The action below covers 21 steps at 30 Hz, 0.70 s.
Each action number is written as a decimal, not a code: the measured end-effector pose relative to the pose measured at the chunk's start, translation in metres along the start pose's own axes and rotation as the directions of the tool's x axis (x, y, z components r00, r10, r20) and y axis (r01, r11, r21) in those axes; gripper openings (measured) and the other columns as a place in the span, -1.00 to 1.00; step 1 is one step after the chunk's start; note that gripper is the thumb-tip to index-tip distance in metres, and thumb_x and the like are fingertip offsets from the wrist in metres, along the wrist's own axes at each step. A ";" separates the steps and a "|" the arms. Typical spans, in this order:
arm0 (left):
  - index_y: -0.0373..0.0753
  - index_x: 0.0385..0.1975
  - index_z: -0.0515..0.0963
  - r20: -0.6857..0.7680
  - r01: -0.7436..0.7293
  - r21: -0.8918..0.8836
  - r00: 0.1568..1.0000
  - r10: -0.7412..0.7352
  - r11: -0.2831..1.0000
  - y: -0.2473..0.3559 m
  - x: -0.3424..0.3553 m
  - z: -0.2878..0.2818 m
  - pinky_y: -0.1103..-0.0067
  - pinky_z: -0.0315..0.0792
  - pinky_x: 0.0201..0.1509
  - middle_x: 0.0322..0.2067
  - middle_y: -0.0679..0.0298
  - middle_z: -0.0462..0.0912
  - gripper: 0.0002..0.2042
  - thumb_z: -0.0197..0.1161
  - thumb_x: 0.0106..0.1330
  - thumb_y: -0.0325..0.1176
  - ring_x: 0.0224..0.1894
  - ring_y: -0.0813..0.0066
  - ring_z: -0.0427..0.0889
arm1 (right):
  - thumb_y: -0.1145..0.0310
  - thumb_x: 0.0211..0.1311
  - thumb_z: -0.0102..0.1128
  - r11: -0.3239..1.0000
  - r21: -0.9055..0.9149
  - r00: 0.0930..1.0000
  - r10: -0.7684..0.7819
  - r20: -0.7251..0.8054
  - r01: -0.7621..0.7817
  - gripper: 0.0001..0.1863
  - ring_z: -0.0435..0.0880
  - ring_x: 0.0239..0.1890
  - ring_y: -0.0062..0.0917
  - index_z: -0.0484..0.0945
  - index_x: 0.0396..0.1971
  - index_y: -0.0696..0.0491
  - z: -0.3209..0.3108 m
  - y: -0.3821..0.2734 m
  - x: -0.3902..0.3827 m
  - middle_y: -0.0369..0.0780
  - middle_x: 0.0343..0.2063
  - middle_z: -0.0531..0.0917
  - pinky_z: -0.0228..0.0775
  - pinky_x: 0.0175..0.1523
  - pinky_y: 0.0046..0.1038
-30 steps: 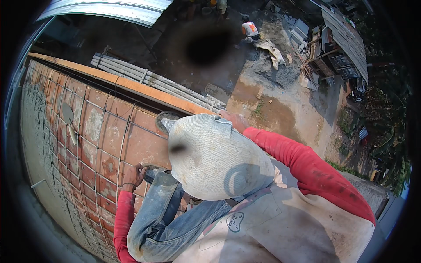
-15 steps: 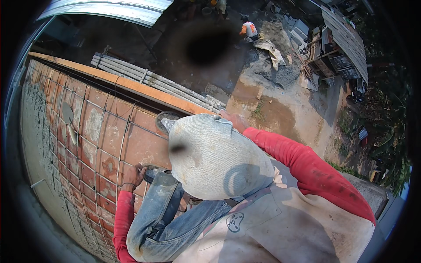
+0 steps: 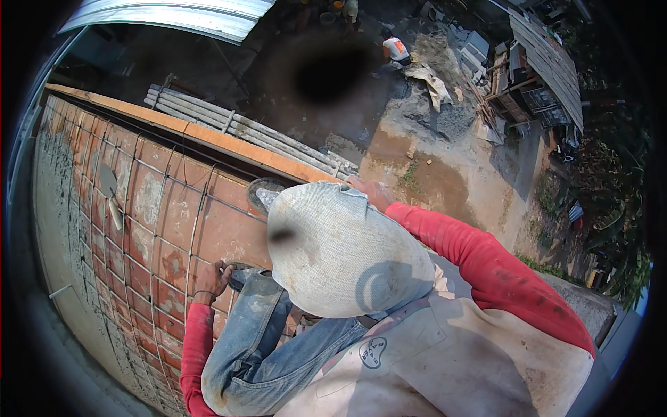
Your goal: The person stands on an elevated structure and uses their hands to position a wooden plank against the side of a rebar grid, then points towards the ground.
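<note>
My left hand is down beside my left shoe, over the steel rod mesh. Its fingers are bent; whether they hold a rod or only press there is too small to tell. My right arm in its red sleeve stretches past my sunlit right knee. At the end of an orange wooden board, my right hand rests with fingers bent over the edge, partly behind the knee. A trowel with a pale handle lies on the mesh, away from both hands.
Bound grey poles run just beyond the board. Far below, a person bends by a grey heap, near a wooden shed. A corrugated metal roof juts in at upper left. A short rod sticks out of the grey surface.
The person below has turned and shifted slightly, with less of an orange sleeve showing. My hands, legs and the trowel stay almost exactly where they were.
</note>
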<state>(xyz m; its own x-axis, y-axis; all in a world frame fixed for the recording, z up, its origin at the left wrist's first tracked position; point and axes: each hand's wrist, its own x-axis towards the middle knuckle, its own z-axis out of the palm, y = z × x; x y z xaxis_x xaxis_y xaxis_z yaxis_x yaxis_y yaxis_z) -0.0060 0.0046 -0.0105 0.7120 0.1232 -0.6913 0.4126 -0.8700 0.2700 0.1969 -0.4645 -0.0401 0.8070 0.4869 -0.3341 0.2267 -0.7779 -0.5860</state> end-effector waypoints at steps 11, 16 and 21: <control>-0.27 -0.28 0.61 -0.005 -0.019 0.005 1.000 0.019 1.000 0.005 -0.002 -0.005 0.20 0.52 -0.25 -0.46 -0.04 0.68 -0.64 0.22 0.32 -0.03 -0.32 -0.05 0.69 | -0.23 0.22 0.14 0.999 -0.018 0.999 0.034 0.037 -0.034 -0.31 0.68 -0.14 -0.02 0.43 0.05 0.09 -0.013 -0.012 -0.003 0.05 -0.21 0.68 0.50 -0.04 -0.05; -0.26 -0.27 0.61 0.006 -0.005 0.006 1.000 0.005 1.000 0.002 0.001 -0.002 0.21 0.53 -0.25 -0.45 -0.04 0.69 -0.63 0.22 0.32 -0.02 -0.32 -0.03 0.70 | -0.23 0.22 0.14 0.999 -0.026 0.999 0.021 0.024 -0.021 -0.31 0.67 -0.11 -0.04 0.43 0.05 0.09 -0.015 -0.015 -0.003 0.04 -0.19 0.68 0.51 -0.04 -0.07; -0.26 -0.27 0.62 0.009 -0.003 -0.001 1.000 0.003 1.000 -0.003 0.003 0.001 0.22 0.53 -0.25 -0.46 -0.04 0.68 -0.63 0.21 0.32 -0.02 -0.33 -0.01 0.70 | -0.23 0.22 0.14 0.999 -0.029 0.999 0.024 0.023 -0.023 -0.32 0.69 -0.17 -0.02 0.43 0.05 0.09 -0.010 -0.009 -0.001 0.05 -0.25 0.69 0.51 -0.07 -0.06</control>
<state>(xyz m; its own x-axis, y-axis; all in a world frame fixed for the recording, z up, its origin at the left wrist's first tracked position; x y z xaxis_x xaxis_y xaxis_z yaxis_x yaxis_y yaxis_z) -0.0063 0.0069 -0.0141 0.7082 0.1166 -0.6963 0.4112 -0.8698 0.2726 0.1993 -0.4621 -0.0275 0.7996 0.4771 -0.3647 0.2238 -0.8004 -0.5562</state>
